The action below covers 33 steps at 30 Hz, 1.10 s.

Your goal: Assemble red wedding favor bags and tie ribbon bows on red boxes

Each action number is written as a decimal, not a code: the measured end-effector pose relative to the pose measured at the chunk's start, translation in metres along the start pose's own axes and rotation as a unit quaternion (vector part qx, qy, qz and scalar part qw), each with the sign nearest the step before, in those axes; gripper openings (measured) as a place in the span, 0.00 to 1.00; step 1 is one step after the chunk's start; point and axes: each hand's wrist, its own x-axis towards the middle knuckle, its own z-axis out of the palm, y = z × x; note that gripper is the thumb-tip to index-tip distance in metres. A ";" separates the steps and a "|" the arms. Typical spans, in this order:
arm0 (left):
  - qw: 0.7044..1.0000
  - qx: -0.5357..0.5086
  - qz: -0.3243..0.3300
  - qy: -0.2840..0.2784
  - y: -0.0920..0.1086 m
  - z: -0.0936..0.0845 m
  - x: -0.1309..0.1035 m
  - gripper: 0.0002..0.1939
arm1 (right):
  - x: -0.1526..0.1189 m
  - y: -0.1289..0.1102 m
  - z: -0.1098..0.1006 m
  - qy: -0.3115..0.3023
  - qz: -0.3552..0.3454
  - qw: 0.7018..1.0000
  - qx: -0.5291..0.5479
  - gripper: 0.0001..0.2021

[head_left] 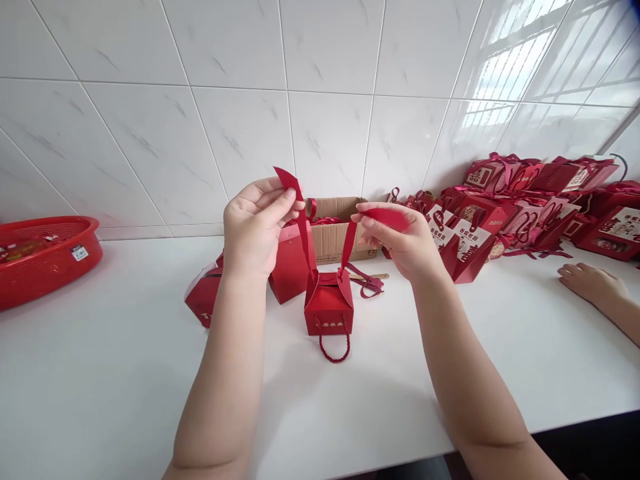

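A small red gift box [329,303] stands upright on the white table, its flaps folded together at the top. A twisted cord handle hangs from its front and rests on the tabletop. Red ribbon [305,243] rises from both sides of the box top. My left hand [260,223] pinches one ribbon end between thumb and fingers, above and left of the box. My right hand [393,233] pinches the other end, up and to the right. Both ribbon lengths look stretched out, making a V over the box.
Behind the box sits an open cardboard carton [340,241] with red things inside. Red boxes [291,263] stand at the left, near a red plastic basket [75,260]. Many red gift boxes [487,213] are piled at right, near another person's hand [593,285]. Loose ribbon [371,287] lies nearby.
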 end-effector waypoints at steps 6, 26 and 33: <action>0.999 0.026 0.034 0.009 0.011 0.002 -0.006 0.09 | -0.003 -0.010 -0.002 0.088 -0.046 0.994 -0.040 0.12; 0.994 -0.062 -0.036 -0.081 0.023 0.017 -0.020 0.07 | -0.015 -0.028 0.007 0.115 -0.066 0.990 -0.052 0.12; 0.992 -0.085 -0.062 -0.074 0.024 0.018 -0.020 0.06 | -0.015 -0.028 0.009 0.130 -0.065 0.989 -0.036 0.12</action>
